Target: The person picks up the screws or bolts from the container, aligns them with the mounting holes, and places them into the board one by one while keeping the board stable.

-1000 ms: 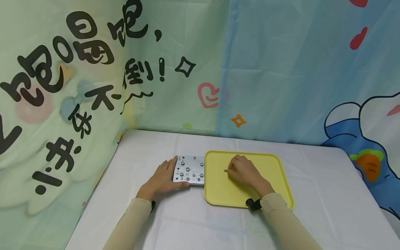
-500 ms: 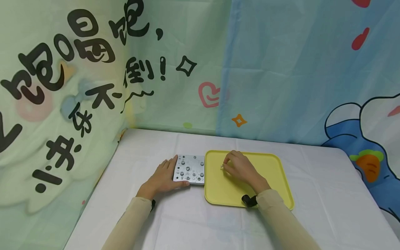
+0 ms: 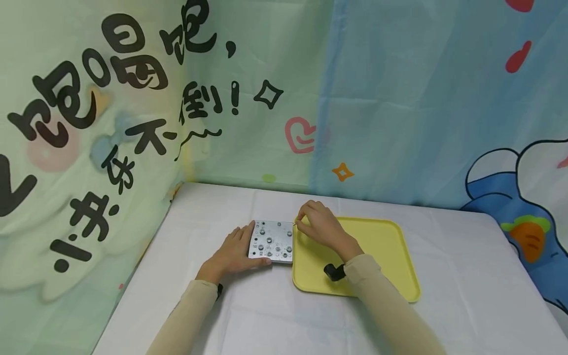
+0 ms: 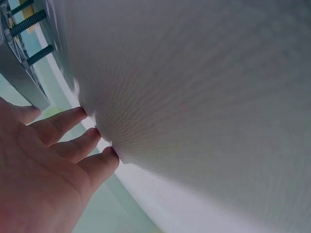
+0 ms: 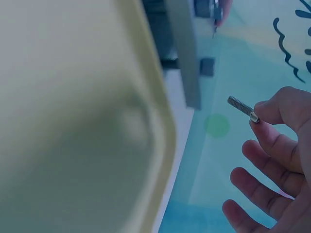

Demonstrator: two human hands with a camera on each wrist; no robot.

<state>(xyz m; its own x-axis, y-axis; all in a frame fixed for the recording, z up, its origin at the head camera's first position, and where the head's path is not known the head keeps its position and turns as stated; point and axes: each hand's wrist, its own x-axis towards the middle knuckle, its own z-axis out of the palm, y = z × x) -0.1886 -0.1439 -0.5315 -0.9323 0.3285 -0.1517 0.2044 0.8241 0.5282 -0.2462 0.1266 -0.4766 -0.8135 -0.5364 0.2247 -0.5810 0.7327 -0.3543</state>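
A silver metal plate (image 3: 277,240) with several bolts set in it stands on the table, left of the yellow tray (image 3: 350,291). My left hand (image 3: 232,251) holds the plate's left side, with the thumb along its front edge. In the left wrist view, threaded bolt shanks (image 4: 28,23) stick out below the plate, and the other fingers (image 4: 77,148) of this hand rest on the cloth. My right hand (image 3: 321,224) pinches a small bolt (image 5: 240,108) by its head between thumb and forefinger, near the plate's back right corner. Its threaded end points toward the plate, apart from it.
A white cloth (image 3: 443,276) covers the table. The tray's left rim sits right against the plate's right side. Printed fabric (image 3: 399,98) hangs behind the table and along its left side.
My right hand has moved left and back across the tray to the plate's right edge, carrying the bolt. The left hand and the plate have stayed in place.
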